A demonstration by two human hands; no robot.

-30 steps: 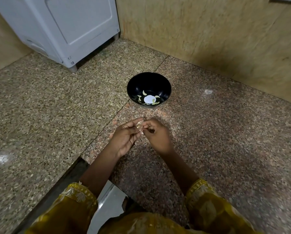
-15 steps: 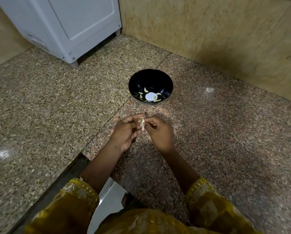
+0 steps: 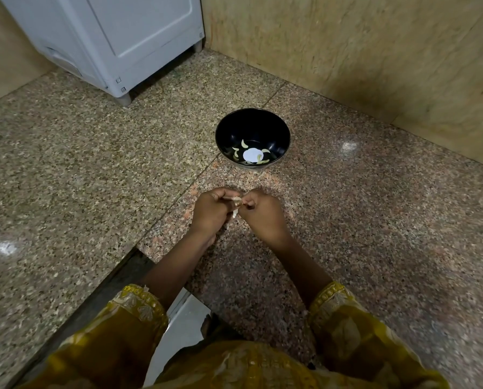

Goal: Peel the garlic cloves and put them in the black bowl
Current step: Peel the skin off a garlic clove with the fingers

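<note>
Yellow sleeves (image 3: pixel 139 304) sit nearest, at 6 o'clock. Just beyond them the left hand (image 3: pixel 210 211) and right hand (image 3: pixel 262 214) meet over the speckled stone floor (image 3: pixel 375 220), curled fingers of both pinching one garlic clove (image 3: pixel 237 204), whose pale end points down. At 12 o'clock from the hands, apart from them, the black bowl (image 3: pixel 223 127) stands on the floor holding several peeled cloves (image 3: pixel 244 144). A white appliance (image 3: pixel 116 37) stands at 10 o'clock of the bowl.
</note>
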